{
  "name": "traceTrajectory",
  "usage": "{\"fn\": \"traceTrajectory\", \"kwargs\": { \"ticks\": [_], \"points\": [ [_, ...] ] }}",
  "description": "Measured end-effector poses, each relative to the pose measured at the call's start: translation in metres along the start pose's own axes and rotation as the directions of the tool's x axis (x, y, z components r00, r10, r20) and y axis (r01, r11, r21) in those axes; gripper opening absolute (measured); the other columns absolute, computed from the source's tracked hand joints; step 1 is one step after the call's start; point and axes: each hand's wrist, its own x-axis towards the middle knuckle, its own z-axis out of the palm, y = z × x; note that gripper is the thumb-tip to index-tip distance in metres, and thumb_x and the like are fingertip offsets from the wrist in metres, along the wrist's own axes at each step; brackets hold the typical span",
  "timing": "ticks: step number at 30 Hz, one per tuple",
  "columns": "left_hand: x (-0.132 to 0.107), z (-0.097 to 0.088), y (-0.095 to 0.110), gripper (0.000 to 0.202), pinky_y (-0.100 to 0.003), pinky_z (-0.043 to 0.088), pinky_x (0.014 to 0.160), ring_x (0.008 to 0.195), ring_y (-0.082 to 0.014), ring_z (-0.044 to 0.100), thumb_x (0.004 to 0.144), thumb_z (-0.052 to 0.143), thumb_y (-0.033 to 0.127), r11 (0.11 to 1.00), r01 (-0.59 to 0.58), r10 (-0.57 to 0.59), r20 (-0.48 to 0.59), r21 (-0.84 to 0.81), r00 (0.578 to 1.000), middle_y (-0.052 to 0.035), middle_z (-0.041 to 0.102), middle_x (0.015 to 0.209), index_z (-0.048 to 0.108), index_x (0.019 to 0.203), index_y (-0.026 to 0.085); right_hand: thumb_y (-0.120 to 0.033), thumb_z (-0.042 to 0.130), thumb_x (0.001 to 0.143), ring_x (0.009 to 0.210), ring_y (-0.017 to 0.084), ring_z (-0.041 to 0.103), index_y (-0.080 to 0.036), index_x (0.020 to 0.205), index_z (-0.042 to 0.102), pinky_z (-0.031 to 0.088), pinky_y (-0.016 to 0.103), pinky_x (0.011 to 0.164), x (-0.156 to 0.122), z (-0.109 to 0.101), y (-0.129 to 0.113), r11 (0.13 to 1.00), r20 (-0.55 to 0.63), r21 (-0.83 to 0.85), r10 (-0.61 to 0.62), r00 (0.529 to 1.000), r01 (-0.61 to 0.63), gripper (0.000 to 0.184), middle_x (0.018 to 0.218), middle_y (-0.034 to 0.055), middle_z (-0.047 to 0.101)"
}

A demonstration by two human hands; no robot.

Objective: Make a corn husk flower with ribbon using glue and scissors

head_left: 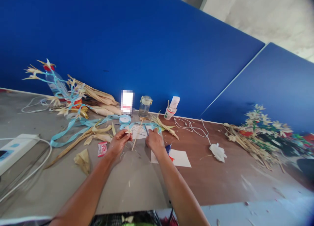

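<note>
Left grip (pixel 119 141) pinching small pale piece (pixel 128 131) above table (pixel 117 190), toward back edge; right grip (pixel 155 141) curled around slender greyish object (pixel 146 130); wooden stick (pixel 135 142) between.

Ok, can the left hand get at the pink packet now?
Probably yes: the pink packet lies uncovered beside the left forearm, though the left hand seems to pinch a small pale piece.
</note>
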Motion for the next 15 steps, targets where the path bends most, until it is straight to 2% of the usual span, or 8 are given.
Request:
{"fn": "traceTrajectory", "kwargs": {
  "ticks": [3, 5, 7, 11, 15],
  "points": [
    [0.001, -0.001, -0.001, 0.033, -0.025, 0.046, 0.063, 0.058, -0.0104, 0.058, 0.052, 0.083, 0.032, 1.000, 0.004, -0.003, -0.014, 0.031, 1.000, 0.0025, 0.065, 0.063, 0.062, 0.071, 0.017, -0.024, 0.038, 0.093, 0.099, 0.020, 0.065, -0.019, 0.108, 0.060, 0.048, 0.030, 0.082, 0.002, 0.006, -0.016, 0.993, -0.068, 0.110, -0.032, 0.997, 0.039, 0.028, 0.115, 0.0128, 0.063],
    [0.001, -0.002, -0.001, 0.030, -0.025, 0.046, 0.065, 0.060, -0.0112, 0.059, 0.054, 0.082, 0.032, 0.998, -0.009, 0.009, -0.006, 0.069, 1.000, 0.0017, 0.066, 0.064, 0.062, 0.071, 0.016, -0.032, 0.039, 0.093, 0.100, 0.023, 0.066, -0.018, 0.105, 0.061, 0.049, 0.032, 0.082, 0.006, 0.011, -0.030, 0.989, -0.003, 0.143, -0.021, 1.000, 0.021, 0.029, 0.105, 0.0130, 0.068],
    [0.001, -0.004, -0.001, 0.027, -0.026, 0.046, 0.066, 0.062, -0.0120, 0.059, 0.057, 0.081, 0.031, 0.994, -0.025, 0.024, 0.008, 0.102, 1.000, 0.0013, 0.065, 0.064, 0.063, 0.071, 0.016, -0.036, 0.047, 0.089, 0.100, 0.027, 0.067, -0.014, 0.114, 0.057, 0.050, 0.035, 0.081, 0.011, 0.016, -0.044, 0.988, 0.071, 0.149, 0.039, 0.997, -0.050, 0.034, 0.104, 0.0164, 0.069],
    [0.002, -0.007, 0.000, 0.026, -0.027, 0.045, 0.067, 0.062, -0.0129, 0.059, 0.058, 0.080, 0.032, 0.992, -0.043, 0.041, 0.012, 0.119, 0.999, 0.0017, 0.064, 0.063, 0.064, 0.071, 0.017, -0.030, 0.056, 0.083, 0.100, 0.029, 0.067, -0.008, 0.122, 0.049, 0.051, 0.038, 0.080, 0.018, 0.025, -0.061, 0.985, 0.117, 0.148, 0.072, 0.991, -0.089, 0.045, 0.104, 0.0213, 0.069],
    [0.003, -0.008, -0.001, 0.026, -0.028, 0.045, 0.073, 0.068, -0.0150, 0.062, 0.060, 0.079, 0.035, 0.989, -0.058, 0.054, 0.033, 0.139, 0.998, 0.0001, 0.067, 0.067, 0.063, 0.071, 0.017, -0.020, 0.057, 0.081, 0.101, 0.029, 0.067, -0.007, 0.124, 0.046, 0.051, 0.038, 0.082, 0.018, 0.024, -0.063, 0.975, 0.134, 0.195, 0.078, 0.988, -0.104, 0.046, 0.106, 0.0225, 0.069]
  ]
}}
